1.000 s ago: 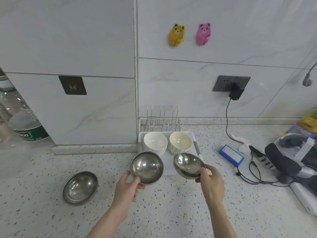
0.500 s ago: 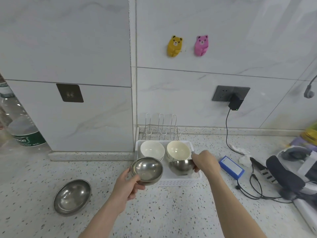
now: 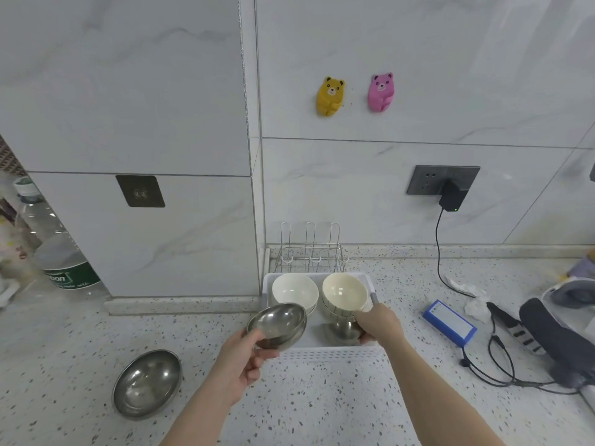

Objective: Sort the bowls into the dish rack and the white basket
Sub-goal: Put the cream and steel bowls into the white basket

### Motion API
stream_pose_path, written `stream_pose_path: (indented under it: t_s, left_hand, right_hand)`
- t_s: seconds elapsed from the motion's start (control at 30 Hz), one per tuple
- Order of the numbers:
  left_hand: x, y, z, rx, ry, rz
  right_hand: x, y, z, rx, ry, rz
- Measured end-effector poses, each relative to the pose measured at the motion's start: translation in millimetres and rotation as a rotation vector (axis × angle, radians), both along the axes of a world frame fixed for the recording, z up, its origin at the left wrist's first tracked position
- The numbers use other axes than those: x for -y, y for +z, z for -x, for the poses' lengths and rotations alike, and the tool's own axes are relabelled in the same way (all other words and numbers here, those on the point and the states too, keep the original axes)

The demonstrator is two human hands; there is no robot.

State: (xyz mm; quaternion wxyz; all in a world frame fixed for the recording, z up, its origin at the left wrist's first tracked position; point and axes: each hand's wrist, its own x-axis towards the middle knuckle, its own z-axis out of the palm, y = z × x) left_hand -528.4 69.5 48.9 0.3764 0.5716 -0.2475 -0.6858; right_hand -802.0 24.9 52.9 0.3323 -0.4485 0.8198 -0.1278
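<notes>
Inside the white plastic basket (image 3: 335, 352), the right hand (image 3: 380, 323) grips a small steel bowl (image 3: 343, 329); left hand (image 3: 243, 362) fingers pinch another round steel bowl (image 3: 278, 323) above the speckled tabletop (image 3: 322, 400).

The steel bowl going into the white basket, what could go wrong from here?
The right hand lowers a small steel bowl right beside the cream bowl; it could knock that bowl. The left hand grips a second steel bowl by its rim, tilted over the white basket; it might slip, or hit the white bowl.
</notes>
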Motion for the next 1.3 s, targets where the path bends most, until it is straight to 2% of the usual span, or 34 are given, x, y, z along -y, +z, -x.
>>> stream_pose_path:
  t_s: [0.17,0.23,0.3,0.33,0.4,0.47,0.53,0.67,0.93,1.3]
  left_hand:
    - [10.2,1.0,2.4,0.072,-0.076,-0.049]
    - [15.5,1.6,3.8,0.094,-0.098,-0.063]
    - [20.6,3.0,5.0,0.117,-0.127,-0.075]
    - [22.9,3.9,5.3,0.125,-0.140,-0.084]
    - [27.4,5.0,6.5,0.131,-0.157,-0.116]
    - [32.6,5.7,8.9,0.132,-0.175,-0.143]
    - [38.0,5.3,11.4,0.132,-0.192,-0.163]
    - [48.2,2.9,13.3,0.136,-0.206,-0.201]
    - [69.3,-1.2,15.4,0.219,-0.244,-0.185]
    - [77.2,-15.0,17.4,0.370,-0.264,-0.089]
  right_hand:
    - [-6.8,-10.5,-2.2,-0.006,-0.043,-0.027]
    - [-11.6,-7.7,-3.5,-0.104,-0.020,-0.015]
    - [-16.0,-3.7,-6.6,-0.250,0.062,0.095]
    - [-19.1,-1.7,-10.2,-0.207,0.108,0.182]
    - [-28.7,0.7,-21.2,0.107,0.237,0.298]
    - [-38.1,0.0,-35.0,0.381,0.337,0.262]
    - [-41.4,-6.6,-45.5,0.419,0.374,0.208]
    - [-40.7,-13.0,-57.8,0.503,0.273,0.244]
    - [-27.1,-8.9,-65.0,0.386,0.225,0.255]
    - [-21.6,-17.6,-72.2,0.334,0.161,0.225]
